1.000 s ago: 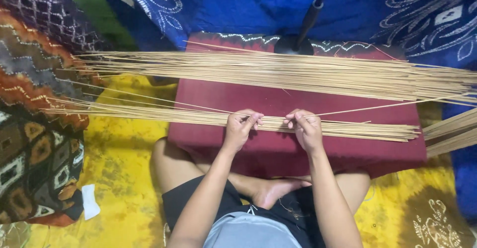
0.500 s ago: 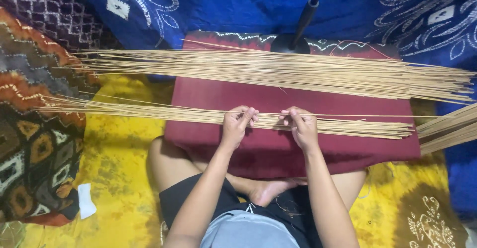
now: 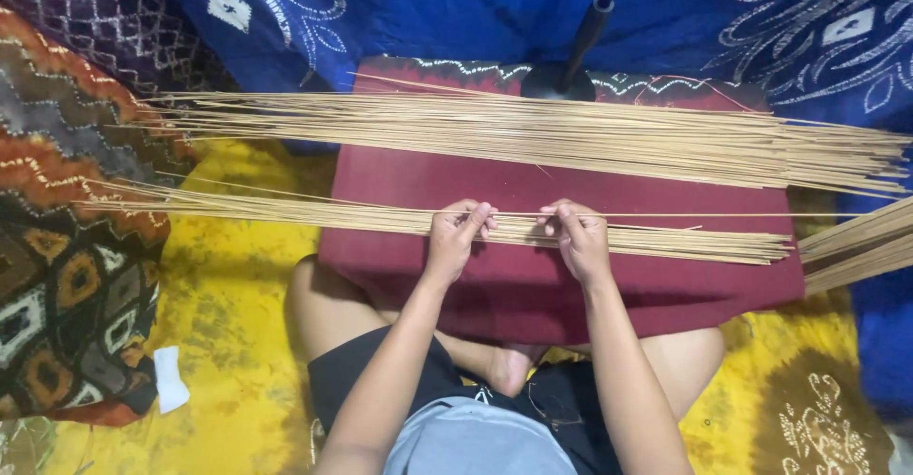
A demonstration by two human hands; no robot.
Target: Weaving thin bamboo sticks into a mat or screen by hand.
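Note:
I sit cross-legged behind a maroon cushion (image 3: 533, 285) that lies across my lap. A near bundle of long thin bamboo sticks (image 3: 285, 212) runs left to right over it. My left hand (image 3: 455, 237) and my right hand (image 3: 575, 237) rest on this bundle, a short gap between them. Both pinch a single thin stick (image 3: 742, 215) that lies just above the bundle and reaches far to the right. A larger, wider bundle of sticks (image 3: 571, 137) lies farther back on the cushion, untouched.
A black stand with a round base (image 3: 559, 80) rises at the cushion's far edge. More sticks (image 3: 856, 247) poke in from the right edge. Yellow patterned cloth (image 3: 219, 313) covers the floor, blue cloth lies behind, a patterned cushion (image 3: 67, 275) sits left, with a small white scrap (image 3: 170, 378).
My hands stay on the near bundle, fingers shifting slightly. A single stick now stands out above the bundle. The view has drifted a little.

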